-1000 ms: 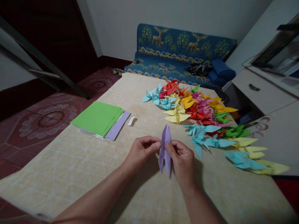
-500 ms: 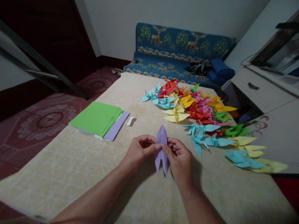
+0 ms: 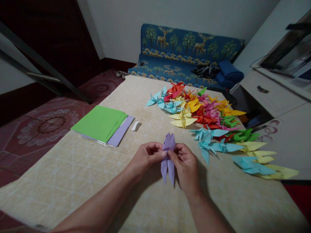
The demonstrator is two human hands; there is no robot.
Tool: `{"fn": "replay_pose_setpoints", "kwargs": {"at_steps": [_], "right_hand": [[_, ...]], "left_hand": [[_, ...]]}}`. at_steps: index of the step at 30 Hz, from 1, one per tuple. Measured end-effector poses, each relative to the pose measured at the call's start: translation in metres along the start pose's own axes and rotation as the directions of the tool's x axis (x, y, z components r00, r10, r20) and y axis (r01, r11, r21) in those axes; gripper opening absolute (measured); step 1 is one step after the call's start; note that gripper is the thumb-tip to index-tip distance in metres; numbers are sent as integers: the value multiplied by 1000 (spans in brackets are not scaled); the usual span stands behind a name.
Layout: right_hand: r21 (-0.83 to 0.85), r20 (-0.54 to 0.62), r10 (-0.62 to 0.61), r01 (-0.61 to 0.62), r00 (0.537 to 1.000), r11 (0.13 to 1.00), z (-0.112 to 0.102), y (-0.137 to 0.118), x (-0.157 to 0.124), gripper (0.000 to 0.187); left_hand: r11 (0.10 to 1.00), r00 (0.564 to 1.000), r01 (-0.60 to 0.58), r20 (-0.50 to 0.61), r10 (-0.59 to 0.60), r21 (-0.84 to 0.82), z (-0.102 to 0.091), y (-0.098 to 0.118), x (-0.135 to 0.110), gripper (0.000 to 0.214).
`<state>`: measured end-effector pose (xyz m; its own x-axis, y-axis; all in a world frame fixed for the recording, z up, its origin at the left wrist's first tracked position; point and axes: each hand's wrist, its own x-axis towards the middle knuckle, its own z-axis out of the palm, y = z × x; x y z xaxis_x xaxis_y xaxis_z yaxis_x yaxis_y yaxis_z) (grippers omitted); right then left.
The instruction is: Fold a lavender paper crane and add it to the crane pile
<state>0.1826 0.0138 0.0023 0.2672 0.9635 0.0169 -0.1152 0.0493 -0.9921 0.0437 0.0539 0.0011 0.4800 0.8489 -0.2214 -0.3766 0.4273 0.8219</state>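
Folded purple paper [image 3: 167, 166], held two-handed.
Left hand [image 3: 148, 157] and right hand [image 3: 186, 161] pinch its middle over the tabletop [image 3: 85, 181]; paper cranes [image 3: 205, 142] lie to the right.

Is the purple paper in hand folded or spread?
Folded: the held purple paper is narrow, with two separate lower points, pinched between the left hand and right hand.

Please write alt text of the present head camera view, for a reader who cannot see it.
Left hand and right hand hold a folded purple paper above a pale patterned table. Many colourful paper cranes lie on the right, and green sheets on the left.
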Motion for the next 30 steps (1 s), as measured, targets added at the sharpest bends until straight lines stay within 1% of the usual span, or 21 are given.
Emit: {"fn": "replay_pose_setpoints", "kwargs": {"at_steps": [4,7,9,12,14,16,19,22,24,26,28,30], "right_hand": [[4,7,37,-37,999,999,0,2,-2,17],[-19,20,31,-31,999,999,1,2,-3,18],[-51,29,-26,27,999,998,2,2,-2,16],[-124,22,-147,148,989,981,1,1,0,13],[-155,10,-186,185,983,970,0,0,1,12],[-159,13,-175,175,984,972,-1,1,1,10],[-152,16,-98,100,995,983,-1,3,0,11],[-137,-40,-52,46,998,990,-2,6,-1,15],[-127,-87,-46,35,995,991,-2,8,-1,17],[-120,-106,-29,16,994,993,-3,8,-1,18],[-116,-80,-7,-3,997,993,-5,8,0,18],[-120,-27,-23,19,999,993,-6,8,2,13]], "left_hand": [[999,1000,18,-5,-18,40,-1,-1,0,25],[997,999,9,-37,-7,71,-1,0,0,27],[995,998,-7,-66,14,99,0,1,0,29],[985,992,-49,-104,67,165,3,3,1,33],[973,989,-70,-111,96,218,4,2,2,35],[966,988,-80,-111,110,248,3,0,4,35],[974,989,-73,-108,98,213,1,-3,5,37],[988,995,-32,-92,46,154,0,-4,5,46],[990,997,10,-83,1,142,0,-3,4,54],[989,997,45,-75,-35,139,1,-2,3,57],[990,997,53,-68,-44,133,0,-1,3,55],[991,997,31,-71,-21,131,0,0,3,53]]}}
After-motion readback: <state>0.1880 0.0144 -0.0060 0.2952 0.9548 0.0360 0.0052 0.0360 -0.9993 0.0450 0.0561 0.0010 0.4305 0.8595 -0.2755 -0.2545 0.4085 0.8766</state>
